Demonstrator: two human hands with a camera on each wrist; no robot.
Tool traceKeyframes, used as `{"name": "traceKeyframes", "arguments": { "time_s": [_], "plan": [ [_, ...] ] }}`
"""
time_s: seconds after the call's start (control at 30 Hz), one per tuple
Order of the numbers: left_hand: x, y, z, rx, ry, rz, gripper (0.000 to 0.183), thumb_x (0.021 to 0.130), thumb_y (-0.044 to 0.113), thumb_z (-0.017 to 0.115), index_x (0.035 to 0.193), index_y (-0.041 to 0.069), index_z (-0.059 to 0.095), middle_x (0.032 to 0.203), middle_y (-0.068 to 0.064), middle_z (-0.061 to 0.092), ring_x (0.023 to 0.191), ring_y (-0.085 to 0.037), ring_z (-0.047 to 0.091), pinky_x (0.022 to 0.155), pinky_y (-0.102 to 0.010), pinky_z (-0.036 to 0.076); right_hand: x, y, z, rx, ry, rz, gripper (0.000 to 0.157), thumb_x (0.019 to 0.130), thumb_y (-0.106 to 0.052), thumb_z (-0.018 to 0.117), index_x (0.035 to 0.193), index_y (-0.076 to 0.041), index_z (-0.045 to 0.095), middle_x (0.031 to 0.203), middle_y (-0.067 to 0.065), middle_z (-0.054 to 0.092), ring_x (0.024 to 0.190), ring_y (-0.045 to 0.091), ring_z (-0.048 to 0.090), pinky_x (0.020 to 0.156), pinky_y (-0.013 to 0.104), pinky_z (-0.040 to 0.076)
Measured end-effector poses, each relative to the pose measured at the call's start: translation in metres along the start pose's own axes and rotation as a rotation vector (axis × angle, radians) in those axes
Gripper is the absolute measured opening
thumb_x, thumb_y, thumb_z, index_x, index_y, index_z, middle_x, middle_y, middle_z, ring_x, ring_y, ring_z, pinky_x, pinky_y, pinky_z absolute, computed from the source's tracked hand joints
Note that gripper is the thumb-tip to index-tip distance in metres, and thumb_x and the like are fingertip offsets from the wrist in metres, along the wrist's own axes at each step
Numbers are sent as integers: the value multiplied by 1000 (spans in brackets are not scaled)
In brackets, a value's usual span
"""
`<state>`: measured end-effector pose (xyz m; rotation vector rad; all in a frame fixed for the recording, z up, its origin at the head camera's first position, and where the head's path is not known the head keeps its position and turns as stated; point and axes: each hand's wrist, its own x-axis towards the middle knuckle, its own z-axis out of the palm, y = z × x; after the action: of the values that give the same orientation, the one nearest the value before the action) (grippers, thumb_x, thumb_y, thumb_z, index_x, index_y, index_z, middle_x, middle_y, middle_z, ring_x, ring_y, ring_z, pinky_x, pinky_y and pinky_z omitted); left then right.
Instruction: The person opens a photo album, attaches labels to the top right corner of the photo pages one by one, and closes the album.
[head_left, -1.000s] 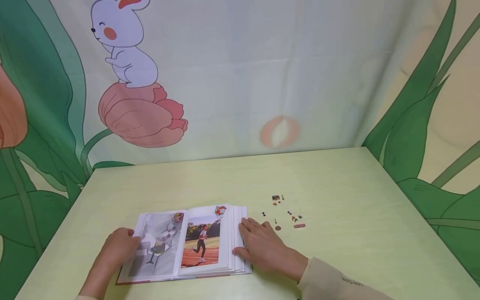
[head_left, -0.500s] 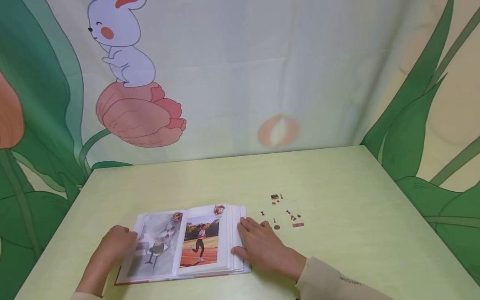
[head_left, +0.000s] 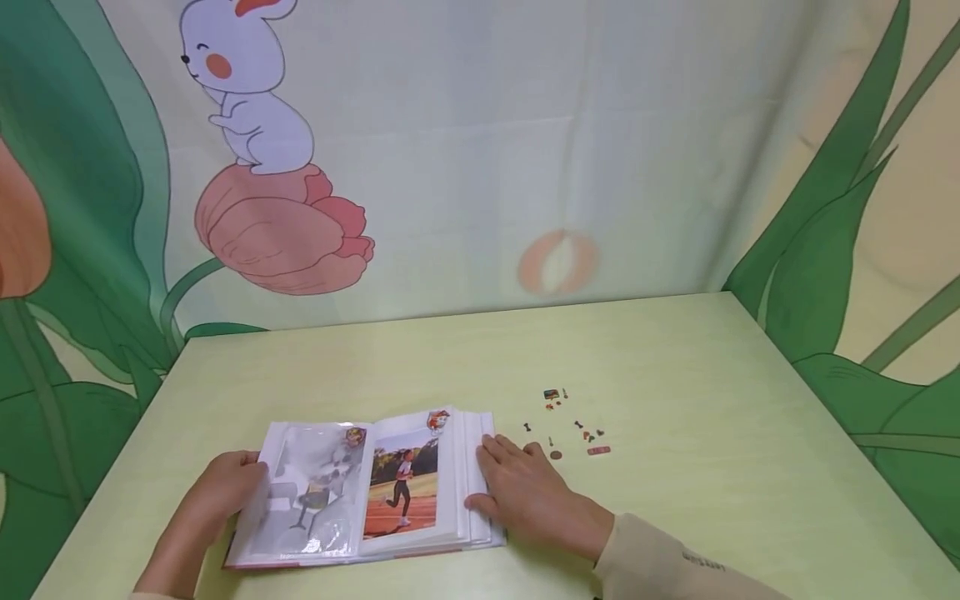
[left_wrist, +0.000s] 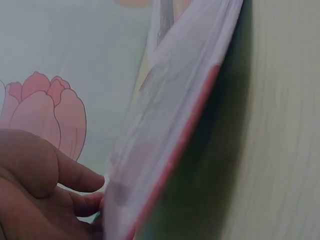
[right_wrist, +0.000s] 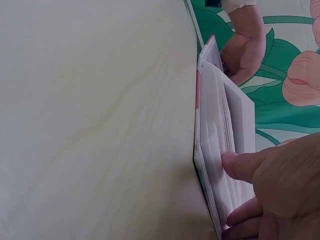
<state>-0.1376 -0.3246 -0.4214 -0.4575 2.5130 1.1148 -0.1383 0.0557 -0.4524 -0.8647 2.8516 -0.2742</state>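
Observation:
A photo album [head_left: 322, 446] lies spread out near the table's front in the head view. Its left page, under a shiny clear sleeve, bears a greyish picture; on the right page is a photo [head_left: 408, 483] of a runner on a red track. My left hand [head_left: 225, 487] grips the left edge of the album, thumb and fingers at the cover's rim. In the left wrist view that red-edged cover [left_wrist: 175, 155] is tilted up, with shadow beneath. My right hand [head_left: 528, 492] rests with extended fingers on the stepped page edges [right_wrist: 215, 120] at the right side.
Several tiny stickers or cut-outs are scattered right of the album, among them a pink strip [head_left: 598, 451], a brown disc [head_left: 556, 455] and a small dark rectangle [head_left: 551, 394]. Behind the table [head_left: 675, 375] hangs a printed cloth [head_left: 450, 167] with a rabbit and flowers.
My left hand has shifted slightly left along with the album's left edge, and glare now shows on the left page's sleeve. The right hand has stayed in place.

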Motion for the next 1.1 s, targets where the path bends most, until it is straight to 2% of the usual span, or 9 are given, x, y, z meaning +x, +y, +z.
{"name": "traceKeyframes", "arguments": {
  "time_s": [0.17, 0.23, 0.33, 0.47, 0.6, 0.73, 0.87, 0.97, 1.1],
  "plan": [
    [-10, 8, -1, -22, 28, 57, 56, 109, 14, 34, 154, -17, 22, 154, -40, 30, 134, -50, 39, 112, -66, 33, 0, 0, -2, 41, 16, 2, 70, 105, -48, 56, 154, 1, 45, 161, 17, 41, 149, 32, 38, 112, 53, 39],
    [-17, 13, -1, -58, 20, 86, 58, 110, 14, 33, 159, -11, 16, 159, -37, 26, 135, -48, 39, 112, -65, 35, 0, 0, -3, 65, 40, -16, 67, 106, -45, 55, 154, 2, 45, 160, 18, 41, 149, 32, 38, 113, 52, 39],
    [-30, 23, 1, -131, -14, 137, 59, 111, 15, 33, 163, -4, 10, 164, -32, 22, 135, -42, 43, 106, -55, 45, 1, -1, -4, 98, 67, -39, 64, 108, -43, 52, 153, 2, 46, 159, 18, 43, 148, 31, 40, 112, 52, 40],
    [-48, 38, 7, -237, -51, 197, 61, 111, 14, 35, 165, 2, 9, 167, -26, 21, 136, -39, 45, 94, -40, 54, 2, -4, -5, 128, 48, -25, 67, 107, -48, 52, 152, 1, 47, 158, 18, 44, 147, 29, 42, 111, 53, 41],
    [-62, 54, 18, -285, -64, 246, 63, 111, 13, 42, 166, 6, 12, 167, -22, 25, 142, -37, 41, 102, -45, 51, 2, -7, -5, 139, 29, -7, 70, 105, -50, 54, 152, 1, 47, 159, 18, 44, 146, 29, 42, 110, 54, 41],
    [-72, 71, 37, -264, -67, 297, 66, 109, 14, 50, 166, 8, 17, 166, -22, 29, 146, -40, 39, 112, -55, 41, 2, -8, -5, 135, 33, -14, 69, 105, -50, 55, 152, 1, 48, 159, 18, 44, 146, 29, 42, 109, 54, 41],
    [-79, 84, 61, -225, -45, 347, 68, 107, 17, 58, 165, 8, 24, 163, -25, 33, 139, -44, 49, 107, -51, 48, 1, -7, -5, 129, 41, -26, 69, 105, -49, 56, 151, 1, 48, 159, 18, 43, 146, 30, 42, 109, 54, 41],
    [-81, 91, 78, -166, 12, 372, 66, 104, 17, 62, 162, 10, 33, 159, -25, 40, 129, -45, 58, 97, -48, 56, 1, -6, -5, 133, 46, -33, 69, 105, -49, 56, 151, 2, 48, 159, 18, 43, 146, 30, 42, 109, 55, 41],
    [-79, 101, 98, -25, 109, 395, 63, 100, 18, 66, 158, 10, 42, 155, -21, 47, 129, -44, 58, 99, -56, 53, 0, -6, -5, 135, 53, -38, 68, 104, -48, 57, 150, 2, 49, 158, 18, 45, 145, 29, 43, 108, 55, 42]
  ]
}}
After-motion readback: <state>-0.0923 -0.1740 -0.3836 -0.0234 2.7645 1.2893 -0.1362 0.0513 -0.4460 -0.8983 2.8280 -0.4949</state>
